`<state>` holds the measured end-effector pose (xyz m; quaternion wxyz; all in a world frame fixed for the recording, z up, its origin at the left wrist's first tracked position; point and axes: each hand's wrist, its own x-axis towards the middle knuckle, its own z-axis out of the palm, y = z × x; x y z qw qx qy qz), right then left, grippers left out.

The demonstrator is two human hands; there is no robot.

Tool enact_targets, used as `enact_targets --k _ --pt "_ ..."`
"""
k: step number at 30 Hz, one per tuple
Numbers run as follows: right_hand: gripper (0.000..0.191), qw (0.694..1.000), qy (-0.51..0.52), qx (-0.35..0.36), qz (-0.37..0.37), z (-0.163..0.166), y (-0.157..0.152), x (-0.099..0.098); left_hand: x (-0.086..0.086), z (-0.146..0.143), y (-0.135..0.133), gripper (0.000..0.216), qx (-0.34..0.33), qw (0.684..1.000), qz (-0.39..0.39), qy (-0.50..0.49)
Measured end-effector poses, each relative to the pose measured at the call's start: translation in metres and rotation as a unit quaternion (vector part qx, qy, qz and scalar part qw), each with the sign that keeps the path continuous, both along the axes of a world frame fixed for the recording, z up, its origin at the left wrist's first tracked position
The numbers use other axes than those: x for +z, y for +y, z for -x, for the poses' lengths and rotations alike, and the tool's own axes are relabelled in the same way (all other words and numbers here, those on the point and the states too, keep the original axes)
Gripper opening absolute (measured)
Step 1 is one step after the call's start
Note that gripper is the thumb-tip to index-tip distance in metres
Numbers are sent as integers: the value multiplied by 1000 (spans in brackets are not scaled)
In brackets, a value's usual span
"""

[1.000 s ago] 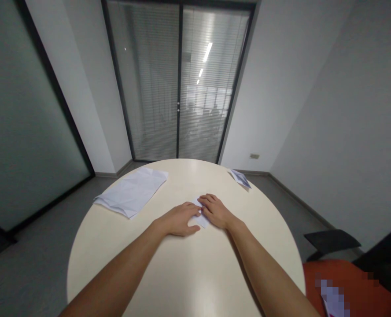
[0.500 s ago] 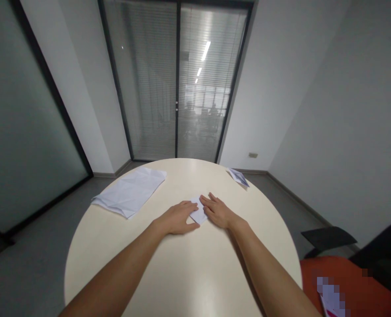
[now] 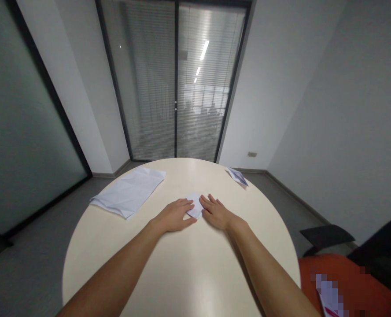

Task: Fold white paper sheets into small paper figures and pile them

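Around the slip (image 3: 197,206), which lies between your grips on the counter (image 3: 182,273), you have other things. A creased large sheet (image 3: 129,191) lies to the slip's left and farther off; a folded sheet (image 3: 237,176) sits to its right and farther off. Right of the slip and nearer you, beside the counter, is a chair (image 3: 344,266) bearing an item (image 3: 329,293) too pixelated to tell. Well beyond the slip stand the glass panels (image 3: 202,127). Your left grip (image 3: 187,211) stands in the way, covering part of the slip's left side.

Compared with a second ago, your grips are spread wider, more of the slip shows, and it sits slightly farther from you. The large sheet and folded sheet lie as before.

Count two grips, one slip, one large sheet, one folded sheet, one chair and two glass panels. Your left grip is unclosed, its fingers flat over the slip; your right grip (image 3: 202,206) is unclosed too, fingertips at the slip's right edge. How hard either presses, I cannot tell.
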<state>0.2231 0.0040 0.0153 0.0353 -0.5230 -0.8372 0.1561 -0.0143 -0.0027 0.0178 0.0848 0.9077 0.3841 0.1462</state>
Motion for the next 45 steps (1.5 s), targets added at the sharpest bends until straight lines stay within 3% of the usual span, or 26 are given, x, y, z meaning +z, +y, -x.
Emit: enact_targets --k 7,12,15,22,28,33,45 --pt "60 1000 17 -7 -11 -18 7 -10 1 1 -1 57 16 1000 24 -13" --pt "33 989 40 102 -99 -25 8 1 0 2 0 59 13 1000 28 -5" --pt "25 983 32 128 -129 -26 10 10 1 2 0 59 8 1000 26 -3" --pt "24 992 44 30 -117 -28 9 17 -2 3 1 60 2 1000 18 1" --pt "32 987 54 69 -138 -19 7 19 -8 6 5 61 -12 1000 6 -4" --pt "30 984 107 94 -109 -17 4 18 -6 5 5 57 -6 1000 10 -21" --pt "28 979 162 56 -109 -14 6 19 -5 2 9 34 54 996 -6 -77"
